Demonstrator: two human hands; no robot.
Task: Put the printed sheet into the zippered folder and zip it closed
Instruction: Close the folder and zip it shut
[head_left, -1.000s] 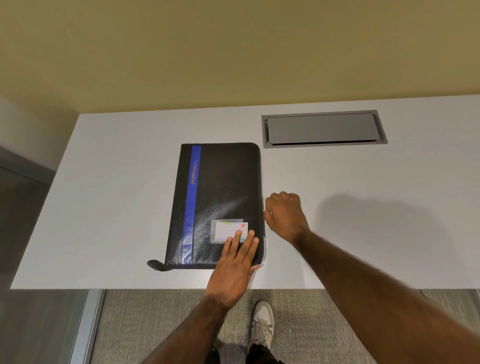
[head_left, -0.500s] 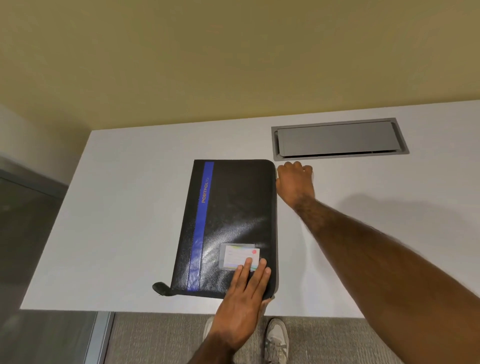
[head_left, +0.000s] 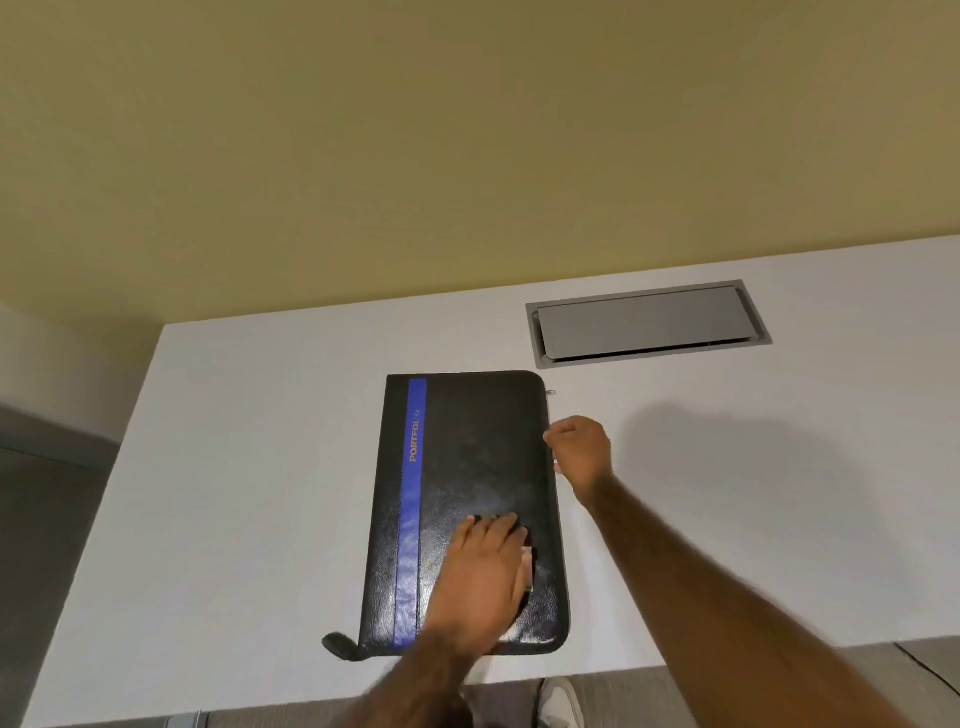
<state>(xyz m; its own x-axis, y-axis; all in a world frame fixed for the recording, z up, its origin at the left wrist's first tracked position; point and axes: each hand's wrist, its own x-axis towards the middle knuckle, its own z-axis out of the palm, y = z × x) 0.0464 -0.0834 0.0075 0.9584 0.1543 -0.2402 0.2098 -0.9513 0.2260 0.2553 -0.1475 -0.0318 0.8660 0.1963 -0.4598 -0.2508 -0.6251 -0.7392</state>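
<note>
A black zippered folder (head_left: 467, 457) with a blue stripe lies shut on the white table (head_left: 249, 467). Its small metal zip pull (head_left: 550, 392) rests at the top right corner. My left hand (head_left: 483, 582) lies flat on the folder's lower right part, covering most of the card window there. My right hand (head_left: 579, 447) hovers at the folder's right edge, below the zip pull and apart from it, with its fingers curled and nothing seen in them. No printed sheet is in sight.
A grey cable hatch (head_left: 644, 325) is set into the table behind and right of the folder. The folder's black tab (head_left: 337, 644) sticks out at its near left corner, by the table's front edge. A yellow wall stands behind. A shoe (head_left: 561, 704) shows on the carpet below.
My right hand ran up the folder's right edge to the top corner, then came back down and off the zip pull. My left hand slid further onto the folder, over the card window.
</note>
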